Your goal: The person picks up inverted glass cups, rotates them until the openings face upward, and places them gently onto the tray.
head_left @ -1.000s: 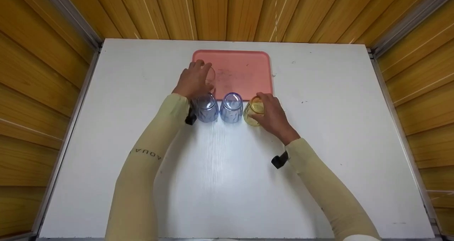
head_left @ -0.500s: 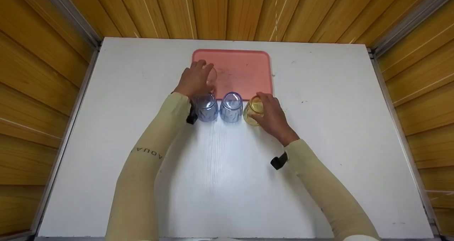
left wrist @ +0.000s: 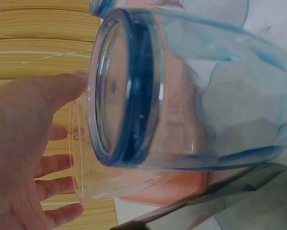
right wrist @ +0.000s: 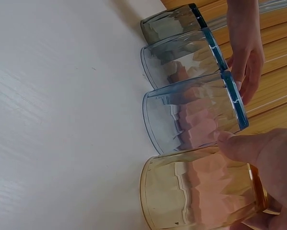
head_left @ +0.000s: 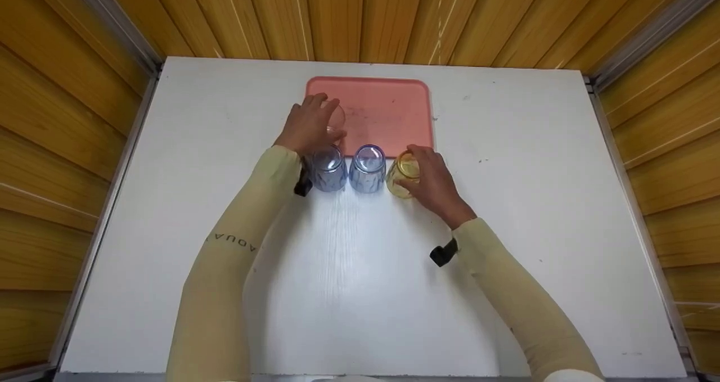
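My left hand (head_left: 308, 124) holds a clear glass (head_left: 336, 120) over the left part of the pink tray (head_left: 388, 112); in the left wrist view its fingers spread around the base end of the clear glass (left wrist: 98, 184). With thumb and fingers on either side, my right hand (head_left: 436, 182) grips an upside-down yellow glass (head_left: 400, 186) at the near edge of the tray. Two blue glasses, a left one (head_left: 329, 176) and a middle one (head_left: 368, 174), stand upside down in a row beside the yellow glass (right wrist: 201, 191).
A smoky grey glass (right wrist: 174, 26) ends the row in the right wrist view, hidden by my left arm from the head. The white table (head_left: 360, 292) is bordered by wood-panelled walls (head_left: 388, 22) at the back and sides.
The clear glass in my left hand has shifted very slightly to the right, and the left thumb reaches out a little more. My right hand stays on the yellow glass.
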{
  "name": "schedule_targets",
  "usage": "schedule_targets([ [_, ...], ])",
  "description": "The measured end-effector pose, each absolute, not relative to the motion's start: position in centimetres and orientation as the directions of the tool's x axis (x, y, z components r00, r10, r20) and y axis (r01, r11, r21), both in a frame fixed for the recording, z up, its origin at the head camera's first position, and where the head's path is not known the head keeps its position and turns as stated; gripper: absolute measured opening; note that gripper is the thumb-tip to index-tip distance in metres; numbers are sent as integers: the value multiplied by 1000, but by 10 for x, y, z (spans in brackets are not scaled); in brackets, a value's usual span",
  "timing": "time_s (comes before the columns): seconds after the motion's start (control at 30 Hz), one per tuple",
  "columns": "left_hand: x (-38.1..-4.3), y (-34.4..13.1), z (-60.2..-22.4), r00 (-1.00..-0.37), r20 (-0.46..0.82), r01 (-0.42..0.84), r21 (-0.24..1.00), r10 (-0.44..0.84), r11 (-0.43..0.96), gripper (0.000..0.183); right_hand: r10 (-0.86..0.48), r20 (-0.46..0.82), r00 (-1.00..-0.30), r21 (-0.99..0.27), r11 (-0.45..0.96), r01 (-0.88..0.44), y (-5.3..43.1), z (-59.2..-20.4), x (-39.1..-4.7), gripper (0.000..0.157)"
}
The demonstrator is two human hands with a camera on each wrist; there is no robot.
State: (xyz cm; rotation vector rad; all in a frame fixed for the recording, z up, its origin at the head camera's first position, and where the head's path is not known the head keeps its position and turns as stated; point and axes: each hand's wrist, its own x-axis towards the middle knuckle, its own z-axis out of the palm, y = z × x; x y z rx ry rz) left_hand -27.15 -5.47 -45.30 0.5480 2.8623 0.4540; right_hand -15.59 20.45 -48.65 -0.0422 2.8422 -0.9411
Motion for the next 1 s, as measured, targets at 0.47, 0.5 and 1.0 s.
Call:
schedule_targets([
  [0.47, -266, -57, -452, -917, -118, 321, 348, 381, 881, 69, -66, -166, -984, -622, 781, 52, 208, -483, -157, 75],
  [0.5, -266, -57, -452, -917, -116, 322, 348, 382, 880, 69, -64, -168, -984, -622, 781, 56, 208, -483, -157, 76],
  [1.0, -258, -55, -446, -904, -97, 361, 347, 416, 865, 71, -60, -125, -990, -617, 786, 30, 214, -476, -155, 74],
])
